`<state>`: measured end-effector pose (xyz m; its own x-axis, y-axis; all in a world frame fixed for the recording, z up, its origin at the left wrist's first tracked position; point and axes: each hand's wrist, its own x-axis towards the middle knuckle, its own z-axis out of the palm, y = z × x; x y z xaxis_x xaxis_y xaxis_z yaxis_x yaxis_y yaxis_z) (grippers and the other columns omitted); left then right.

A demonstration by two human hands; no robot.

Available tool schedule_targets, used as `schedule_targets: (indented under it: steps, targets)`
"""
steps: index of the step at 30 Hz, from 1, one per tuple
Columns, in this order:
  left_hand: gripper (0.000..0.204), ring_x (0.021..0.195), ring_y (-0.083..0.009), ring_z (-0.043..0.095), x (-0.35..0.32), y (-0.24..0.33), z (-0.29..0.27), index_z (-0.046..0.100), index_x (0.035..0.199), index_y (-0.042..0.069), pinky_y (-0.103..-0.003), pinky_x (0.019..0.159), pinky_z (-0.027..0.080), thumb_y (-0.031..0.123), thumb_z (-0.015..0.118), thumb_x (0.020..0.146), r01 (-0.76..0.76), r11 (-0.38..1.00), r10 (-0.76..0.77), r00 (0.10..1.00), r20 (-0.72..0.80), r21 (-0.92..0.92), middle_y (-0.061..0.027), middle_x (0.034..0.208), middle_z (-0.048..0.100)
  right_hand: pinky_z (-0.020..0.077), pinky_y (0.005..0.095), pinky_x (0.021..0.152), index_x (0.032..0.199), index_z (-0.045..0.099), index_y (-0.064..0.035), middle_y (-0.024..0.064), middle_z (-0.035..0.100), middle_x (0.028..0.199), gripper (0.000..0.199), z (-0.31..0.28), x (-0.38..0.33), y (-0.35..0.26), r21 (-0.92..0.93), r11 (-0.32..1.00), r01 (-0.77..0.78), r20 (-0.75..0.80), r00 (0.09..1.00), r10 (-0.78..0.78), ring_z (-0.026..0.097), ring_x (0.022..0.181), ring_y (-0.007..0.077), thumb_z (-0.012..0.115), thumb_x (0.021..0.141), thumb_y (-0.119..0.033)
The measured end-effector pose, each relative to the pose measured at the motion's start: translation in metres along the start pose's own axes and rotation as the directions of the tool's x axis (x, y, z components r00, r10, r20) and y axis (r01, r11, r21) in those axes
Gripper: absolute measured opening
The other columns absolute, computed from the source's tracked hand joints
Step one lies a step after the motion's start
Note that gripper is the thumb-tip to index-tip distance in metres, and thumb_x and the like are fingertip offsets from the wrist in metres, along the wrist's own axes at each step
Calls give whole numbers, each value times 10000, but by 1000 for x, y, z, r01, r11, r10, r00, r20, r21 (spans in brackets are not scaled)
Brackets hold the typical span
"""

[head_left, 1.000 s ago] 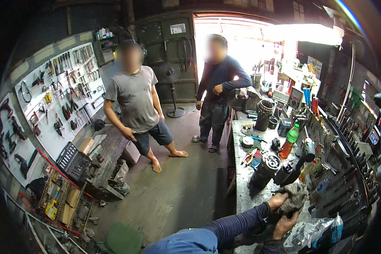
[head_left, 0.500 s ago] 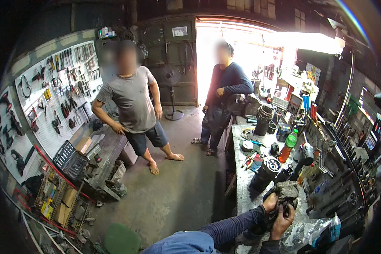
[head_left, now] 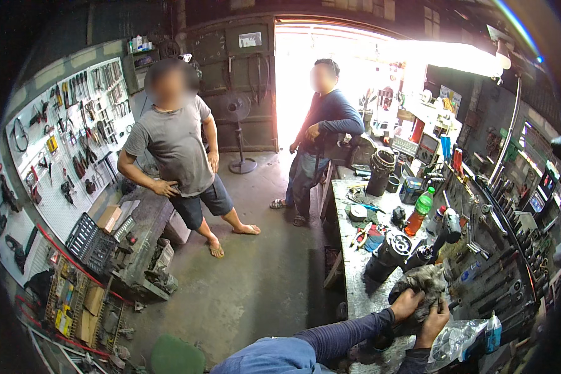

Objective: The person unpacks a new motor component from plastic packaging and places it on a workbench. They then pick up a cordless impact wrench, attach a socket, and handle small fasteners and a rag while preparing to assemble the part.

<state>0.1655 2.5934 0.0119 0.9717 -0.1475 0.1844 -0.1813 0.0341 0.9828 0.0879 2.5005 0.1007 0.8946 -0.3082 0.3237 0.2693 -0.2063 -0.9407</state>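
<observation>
At the near end of the metal workbench point(head_left: 359, 290), my left hand point(head_left: 407, 305) and my right hand point(head_left: 434, 321) are closed on a crumpled, grimy grey rag point(head_left: 431, 282). The fingers of both hands pinch its near side, close together. Whether anything is wrapped inside the rag cannot be seen. Just beyond it stands a black cylindrical part point(head_left: 380, 265) with a round, slotted light top. A clear plastic bag point(head_left: 458, 340) lies beside my right hand, with a blue bottle point(head_left: 492, 333) at its edge.
Farther along the bench are pliers point(head_left: 361, 234), a green-topped bottle of red liquid point(head_left: 419, 212), a power drill point(head_left: 449, 228) and a ribbed black cylinder point(head_left: 381, 171). Tools line the right wall. Two people stand across the bench, one in grey point(head_left: 174, 146), one in dark blue point(head_left: 330, 121).
My hands have shifted on the rag: the left has turned over, knuckles up, and the right has moved slightly right. The rag shows more spread out. The whole view has swung a little.
</observation>
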Motion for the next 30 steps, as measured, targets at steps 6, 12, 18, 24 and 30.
schedule_targets:
  steps: [6,12,18,24,30]
  targets:
    - [366,838,-477,644,18,-26,0,643,876,-67,-529,747,486,237,471,985,8,991,-15,999,48,134,-349,873,634,446,400,1046,1202,655,70,201,643,1270,282,11,-18,11,-420,880,221,-8,969,-247,619,1163,324,632,952,-57]
    - [343,727,-382,664,-3,8,-5,670,1000,-49,-466,673,491,265,531,1000,-30,1000,29,981,190,7,-318,808,637,521,291,824,1090,672,90,79,709,1034,221,-20,8,16,327,930,-167,10,985,174,648,864,152,575,995,-83]
    - [342,929,-186,655,26,-17,-26,617,1279,-27,-355,848,529,120,539,980,-117,990,51,813,579,77,-158,1044,713,517,340,858,1088,691,31,120,682,1008,247,-9,-24,-17,-493,794,357,57,923,-380,661,977,266,673,842,49]
    - [282,925,-126,609,-2,15,-19,686,1146,-31,-355,805,529,190,572,1012,247,955,-154,886,438,-164,-52,1068,717,509,408,837,1069,681,50,165,702,980,236,-10,-24,-23,-367,926,90,-102,985,-137,670,910,296,689,916,-130]
    - [327,910,-418,670,-24,50,-29,661,1065,-49,-481,773,517,213,468,1029,27,873,-275,852,446,487,-293,977,680,498,258,802,1083,682,92,77,699,1002,258,-32,-11,-25,199,970,-140,26,990,138,613,887,115,644,991,-146]
